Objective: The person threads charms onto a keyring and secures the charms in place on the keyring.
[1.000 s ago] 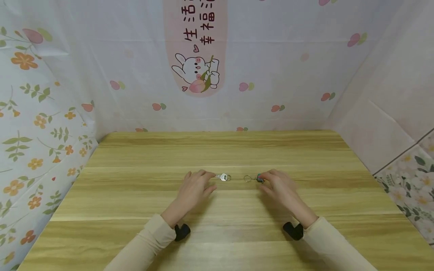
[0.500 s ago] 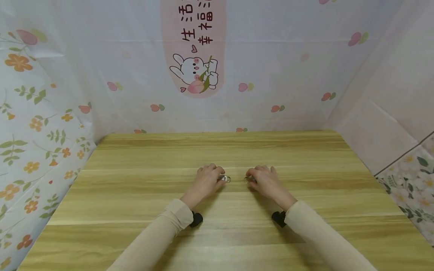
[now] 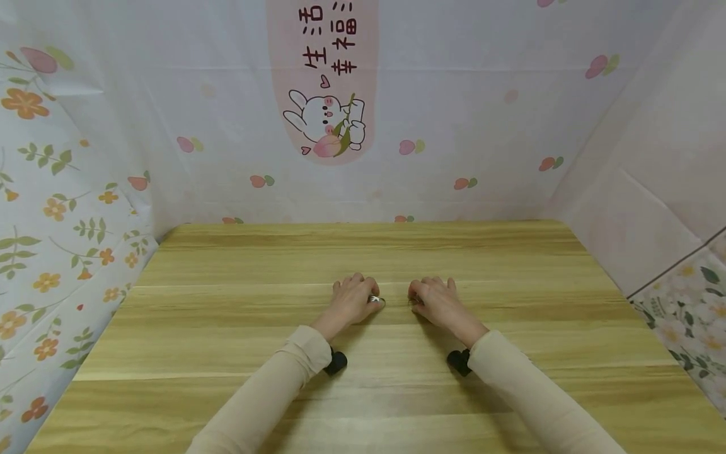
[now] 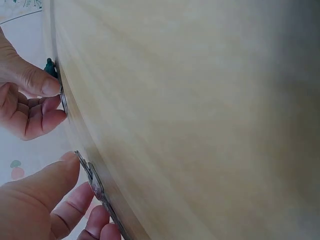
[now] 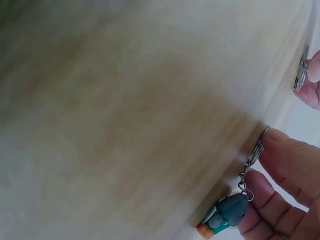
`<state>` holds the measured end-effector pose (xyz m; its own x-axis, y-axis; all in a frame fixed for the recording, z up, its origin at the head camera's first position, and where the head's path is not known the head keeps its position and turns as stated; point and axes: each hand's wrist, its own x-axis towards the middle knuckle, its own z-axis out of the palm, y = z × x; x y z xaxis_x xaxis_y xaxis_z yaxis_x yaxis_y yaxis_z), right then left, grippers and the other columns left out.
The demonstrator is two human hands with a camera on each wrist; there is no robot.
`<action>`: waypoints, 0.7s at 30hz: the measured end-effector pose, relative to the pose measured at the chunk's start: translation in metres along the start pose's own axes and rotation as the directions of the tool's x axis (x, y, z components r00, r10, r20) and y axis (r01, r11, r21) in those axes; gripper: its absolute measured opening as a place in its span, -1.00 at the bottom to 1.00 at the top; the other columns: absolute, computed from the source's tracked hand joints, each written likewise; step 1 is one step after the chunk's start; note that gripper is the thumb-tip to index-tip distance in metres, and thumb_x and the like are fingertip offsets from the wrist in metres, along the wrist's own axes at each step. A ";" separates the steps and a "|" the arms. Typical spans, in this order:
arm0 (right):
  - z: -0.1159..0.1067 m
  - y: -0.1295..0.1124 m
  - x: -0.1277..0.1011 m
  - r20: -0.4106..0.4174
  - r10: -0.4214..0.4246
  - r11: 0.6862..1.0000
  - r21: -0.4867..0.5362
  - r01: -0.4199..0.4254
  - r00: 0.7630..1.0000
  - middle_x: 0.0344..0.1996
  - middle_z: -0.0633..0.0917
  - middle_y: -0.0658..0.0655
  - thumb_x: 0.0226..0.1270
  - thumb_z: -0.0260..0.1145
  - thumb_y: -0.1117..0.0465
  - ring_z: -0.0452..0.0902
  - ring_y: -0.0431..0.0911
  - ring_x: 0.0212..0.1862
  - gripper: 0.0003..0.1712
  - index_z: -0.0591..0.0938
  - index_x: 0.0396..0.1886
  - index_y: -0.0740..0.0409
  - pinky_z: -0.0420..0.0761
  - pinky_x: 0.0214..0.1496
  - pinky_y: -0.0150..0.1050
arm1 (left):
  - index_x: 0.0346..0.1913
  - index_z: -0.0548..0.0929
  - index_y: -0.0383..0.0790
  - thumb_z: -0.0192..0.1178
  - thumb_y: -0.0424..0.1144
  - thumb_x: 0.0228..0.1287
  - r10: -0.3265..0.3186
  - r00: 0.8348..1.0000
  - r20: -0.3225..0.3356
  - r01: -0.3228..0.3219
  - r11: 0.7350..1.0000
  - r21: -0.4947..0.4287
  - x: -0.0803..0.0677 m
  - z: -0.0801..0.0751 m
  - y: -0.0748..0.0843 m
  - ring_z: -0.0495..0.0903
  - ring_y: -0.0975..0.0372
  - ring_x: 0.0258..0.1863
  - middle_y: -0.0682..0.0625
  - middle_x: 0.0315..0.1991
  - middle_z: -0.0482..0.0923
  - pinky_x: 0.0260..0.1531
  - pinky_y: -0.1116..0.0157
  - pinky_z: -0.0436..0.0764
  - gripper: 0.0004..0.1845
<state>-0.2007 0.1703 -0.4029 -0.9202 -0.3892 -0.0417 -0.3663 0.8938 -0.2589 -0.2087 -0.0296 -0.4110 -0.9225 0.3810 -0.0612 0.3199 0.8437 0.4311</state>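
Note:
In the head view my left hand (image 3: 348,301) is over a silver key with a ring (image 3: 375,299), fingers bent down around it. The left wrist view shows the thumb at the ring end and fingertips along the flat key (image 4: 97,187), which lies at the tabletop. My right hand (image 3: 441,304) grips a keychain, its wire ring (image 3: 413,301) peeking out at the fingertips. Up close, the thumb is on the ring (image 5: 258,150) and fingers touch the short chain (image 5: 243,179). A dark green figure charm (image 5: 230,210) with an orange end hangs from it. A gap separates the hands.
The wood-grain tabletop (image 3: 363,391) extends around both hands. Printed cloth (image 3: 454,113) with a rabbit drawing stands behind its far edge. Floral cloth (image 3: 62,252) covers the left side. A black wrist-worn device (image 3: 337,362) sits below each hand.
Both hands have moved inward, closer together, and their fingers have come down over the key and the keychain. The charm, visible earlier in the head view, is now covered by the right hand.

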 end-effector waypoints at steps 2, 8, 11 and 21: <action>0.000 0.000 0.001 0.002 0.001 1.000 -0.004 -0.001 1.000 -0.36 0.57 0.05 0.09 0.42 0.31 0.46 0.12 -0.10 -0.80 0.56 -0.32 0.09 0.08 0.17 0.47 | -0.16 0.58 -0.11 0.24 -0.03 0.22 -0.013 1.000 0.009 0.013 1.000 -0.005 0.002 0.001 0.000 0.43 0.06 -0.18 -0.04 -0.15 0.49 -0.08 0.05 0.34 -0.74; 0.000 0.000 0.003 0.003 0.010 1.000 0.002 -0.010 1.000 -0.39 0.56 0.03 0.07 0.43 0.31 0.46 0.13 -0.09 -0.78 0.53 -0.35 0.08 0.08 0.19 0.46 | -0.24 0.57 -0.08 0.29 -0.06 0.18 -0.044 0.999 0.021 0.043 0.999 0.009 0.005 0.001 0.003 0.44 0.08 -0.18 -0.02 -0.19 0.47 -0.11 0.06 0.34 -0.79; 0.000 0.001 0.003 -0.005 0.008 1.000 0.001 -0.008 1.000 -0.39 0.57 0.03 0.06 0.44 0.30 0.47 0.12 -0.10 -0.76 0.51 -0.36 0.08 0.10 0.19 0.45 | -0.28 0.55 -0.08 0.31 -0.07 0.16 -0.047 0.999 0.015 0.047 0.999 0.017 0.005 0.001 0.004 0.42 0.11 -0.23 0.00 -0.24 0.45 -0.15 0.09 0.34 -0.79; 0.003 0.005 0.002 -0.082 -0.075 0.996 0.045 0.079 0.994 -0.53 0.66 0.01 0.05 0.44 0.34 0.57 -0.07 -0.37 -0.85 0.59 -0.47 0.11 0.32 0.10 0.36 | -0.47 0.56 -0.07 0.40 -0.18 0.05 0.004 0.997 -0.074 -0.006 1.000 -0.030 0.004 0.004 0.005 0.44 0.29 -0.46 0.16 -0.55 0.50 -0.13 0.08 0.38 -0.81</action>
<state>-0.2043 0.1736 -0.4077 -0.8984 -0.4355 0.0567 -0.4310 0.8493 -0.3048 -0.2097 -0.0225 -0.4123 -0.9348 0.3551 0.0071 0.3187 0.8298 0.4581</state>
